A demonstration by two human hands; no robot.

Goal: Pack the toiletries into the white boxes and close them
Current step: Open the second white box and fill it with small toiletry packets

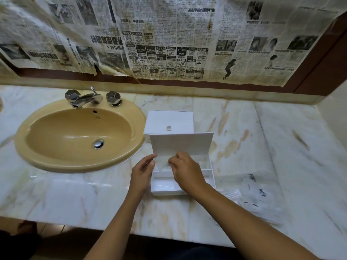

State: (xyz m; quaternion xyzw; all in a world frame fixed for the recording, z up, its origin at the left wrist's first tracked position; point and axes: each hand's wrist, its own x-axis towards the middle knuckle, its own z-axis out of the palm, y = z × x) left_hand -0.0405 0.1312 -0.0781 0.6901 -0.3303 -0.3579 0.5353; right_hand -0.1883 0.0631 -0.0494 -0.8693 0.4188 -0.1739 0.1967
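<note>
At centre of the marble counter (244, 147), the right hand (185, 171) hovers over the open white rectangular box (165, 186), fingers curled, pinching a clear, blurred item I can't identify. The left hand (141, 172) rests relaxed against the box's left wall, fingers fairly straight. The raised white lid (181, 144) hides the back compartments. At 12 o'clock sits a closed white box with clear knob (169, 121). At 4 o'clock, clear plastic sachets (259, 196), print unreadable. At 10 o'clock, a tan oval sink (78, 136).

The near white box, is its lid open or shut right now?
Open. The near box's lid stands raised at the back, and the divided inside shows below it. Both hands are at it; the far box is shut.
</note>
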